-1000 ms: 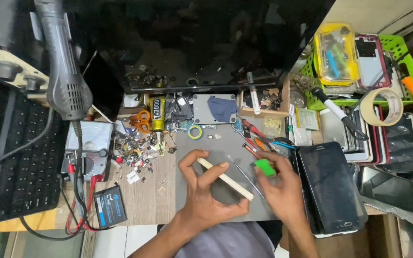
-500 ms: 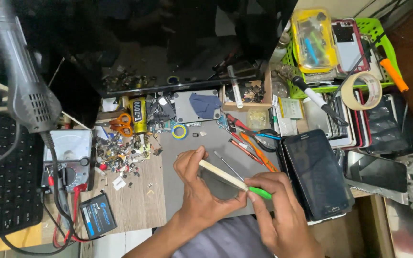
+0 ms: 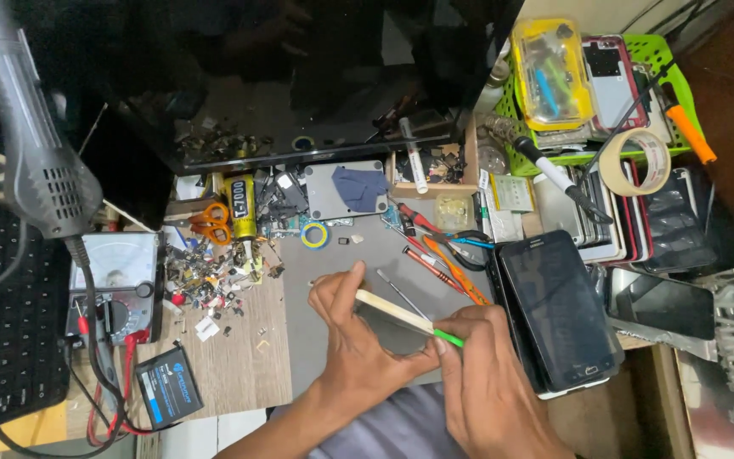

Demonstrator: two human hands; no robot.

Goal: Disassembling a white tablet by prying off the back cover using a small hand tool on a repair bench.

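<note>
Two hands at work on a thin phone over a cluttered table.

The left hand [image 3: 358, 340] pinches the cream-edged phone [image 3: 392, 311] on edge above the grey mat [image 3: 333, 263]; right hand [image 3: 482, 365] fingers pinch a green pry tool [image 3: 448, 337] against its near-right corner.

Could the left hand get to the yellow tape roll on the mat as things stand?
Probably not right away. The left hand is gripping the thin pale phone that the right hand works with a green tool. The tape roll lies close ahead with bare mat between, so only the grip hinders it.
</note>
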